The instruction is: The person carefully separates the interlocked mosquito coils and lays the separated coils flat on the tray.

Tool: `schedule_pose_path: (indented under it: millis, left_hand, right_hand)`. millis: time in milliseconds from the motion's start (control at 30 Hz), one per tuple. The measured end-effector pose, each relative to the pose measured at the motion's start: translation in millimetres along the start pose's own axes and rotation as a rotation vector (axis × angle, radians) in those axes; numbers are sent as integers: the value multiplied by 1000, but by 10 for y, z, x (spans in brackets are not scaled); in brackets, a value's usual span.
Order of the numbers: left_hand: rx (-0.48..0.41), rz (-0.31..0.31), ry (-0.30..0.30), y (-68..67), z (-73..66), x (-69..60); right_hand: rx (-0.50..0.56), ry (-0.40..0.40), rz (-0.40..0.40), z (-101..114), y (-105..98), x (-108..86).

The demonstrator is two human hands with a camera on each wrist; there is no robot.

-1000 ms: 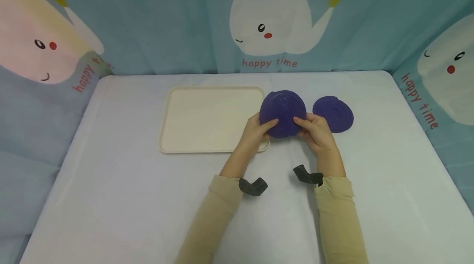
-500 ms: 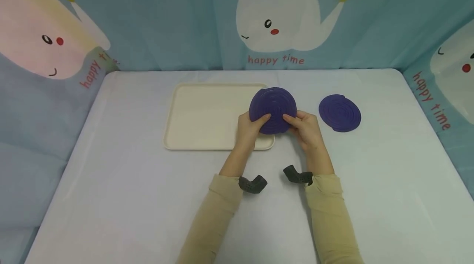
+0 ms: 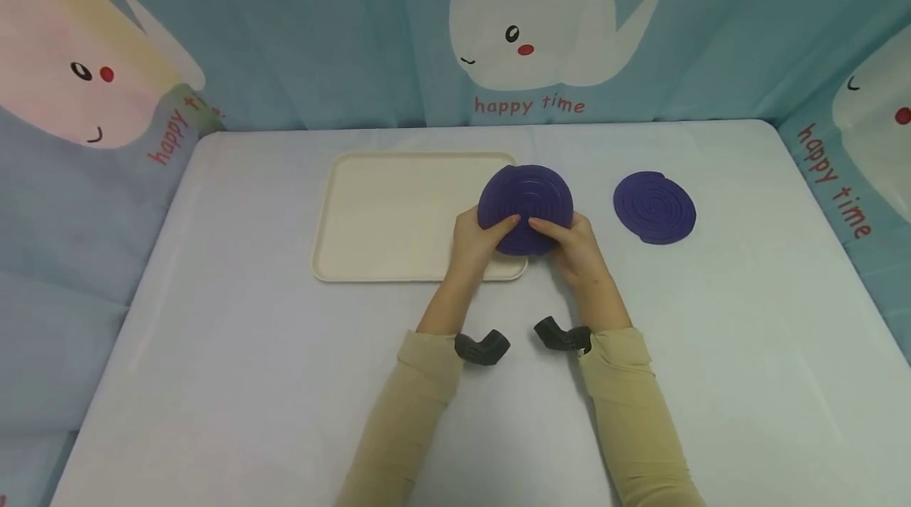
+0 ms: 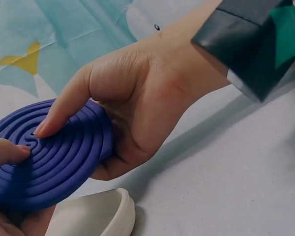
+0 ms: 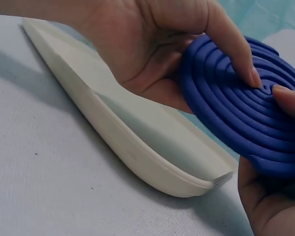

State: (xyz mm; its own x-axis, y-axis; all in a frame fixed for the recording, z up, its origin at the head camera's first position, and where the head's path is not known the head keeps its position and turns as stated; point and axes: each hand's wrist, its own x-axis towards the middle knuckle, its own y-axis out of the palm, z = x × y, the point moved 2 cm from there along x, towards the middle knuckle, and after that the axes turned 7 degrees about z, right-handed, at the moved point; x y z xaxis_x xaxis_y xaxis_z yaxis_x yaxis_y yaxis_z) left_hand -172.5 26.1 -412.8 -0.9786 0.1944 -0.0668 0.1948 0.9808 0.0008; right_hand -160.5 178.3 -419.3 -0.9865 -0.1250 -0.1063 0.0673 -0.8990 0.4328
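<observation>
A round purple coaster (image 3: 525, 189), ridged in a spiral, is held up by both hands above the right end of a cream tray (image 3: 391, 218). My left hand (image 3: 468, 242) grips its left edge, the thumb pressed on the top face. From the other side my right hand (image 3: 582, 254) grips it the same way. Close up in the left wrist view, both thumbs rest near the centre of the coaster (image 4: 83, 142). The fingers under it are partly hidden. To the right, a second purple spiral coaster (image 3: 655, 208) lies flat on the white table.
The tray's raised rim (image 5: 137, 152) shows below the hands in the right wrist view. Dark curved camera mounts (image 3: 482, 348) jut from the inner side of both wrists. A blue curtain with whale prints (image 3: 356, 40) surrounds the table (image 3: 213, 333).
Both hands have shifted left with the coaster, so it now overlaps the tray's right end more. The right thumb has slid inward, closer to the left thumb. The second coaster stays on the table.
</observation>
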Motion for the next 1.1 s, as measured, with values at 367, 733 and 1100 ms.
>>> schedule_pose_path:
  millis: [367, 733, 1100]
  left_hand:
    - [18, -17, 47, -8, -2, 18]
    - [-9, -9, -8, -9, 38, 22]
    - [10, -55, -50, -42, 92, 13]
  right_hand:
    - [-29, 9, 42, 4, -1, 23]
    - [-8, 32, 77, 5, -23, 1]
    - [-6, 35, 149, -27, 25, -11]
